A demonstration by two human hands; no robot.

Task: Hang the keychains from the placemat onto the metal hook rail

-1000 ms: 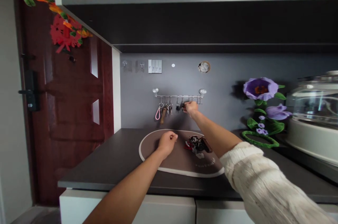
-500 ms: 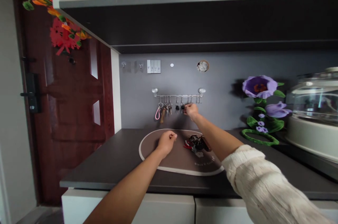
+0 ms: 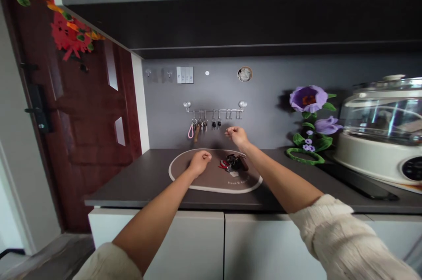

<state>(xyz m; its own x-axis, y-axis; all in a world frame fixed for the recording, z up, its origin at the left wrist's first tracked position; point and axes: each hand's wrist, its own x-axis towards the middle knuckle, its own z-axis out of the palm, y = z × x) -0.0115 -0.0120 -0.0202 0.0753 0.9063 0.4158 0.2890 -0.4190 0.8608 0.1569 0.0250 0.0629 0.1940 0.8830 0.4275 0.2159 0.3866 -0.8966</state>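
A silver hook rail (image 3: 214, 110) is fixed to the grey wall, with several keys (image 3: 202, 125) hanging on its left hooks. Among them are a pink loop (image 3: 190, 131) and a brown strap (image 3: 197, 133). Two small black-headed keys (image 3: 216, 125) hang near the middle. My right hand (image 3: 237, 136) is just below and right of these, fingers bent but apart, and I see nothing in it. Over the brown mat (image 3: 184, 168), my left hand (image 3: 199, 163) is curled closed with no object showing. A pile of dark keys with red pieces (image 3: 234, 162) lies on the mat's right half.
A purple flower ornament (image 3: 309, 99) and a cream appliance with a clear cover (image 3: 372, 139) stand on the right. A black phone-like slab (image 3: 369, 185) lies before the appliance. A dark shelf (image 3: 231, 20) overhangs the counter; a red door (image 3: 89, 139) is at left.
My right hand has come away from the black-headed key on the rail, which now hangs free. My left hand stays curled over the mat. The view has shifted slightly right and downward.
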